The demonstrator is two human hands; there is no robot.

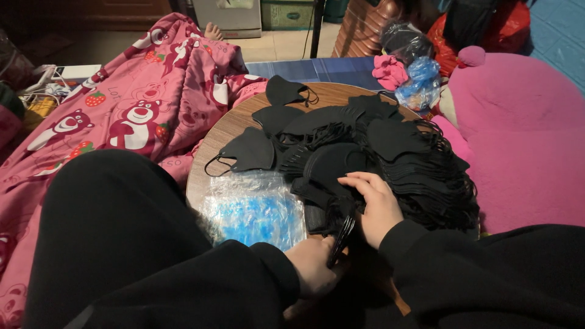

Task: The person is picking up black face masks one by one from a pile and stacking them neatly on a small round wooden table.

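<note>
I am resting my right hand (378,207) with fingers spread loosely on the heap of black face masks (378,152) covering the desk's (225,131) right half. My left hand (314,262), at the near edge, is pinching a bundle of ear loops (342,234). The masks look light, soft and floppy; I judge the loops the surest hold. Clear plastic bags (256,210) are lying near the left edge.

Dim indoor light, brighter floor at top, glare on plastic bag (256,210), black sleeves swallowing detail, soft wide-angle edges.
</note>
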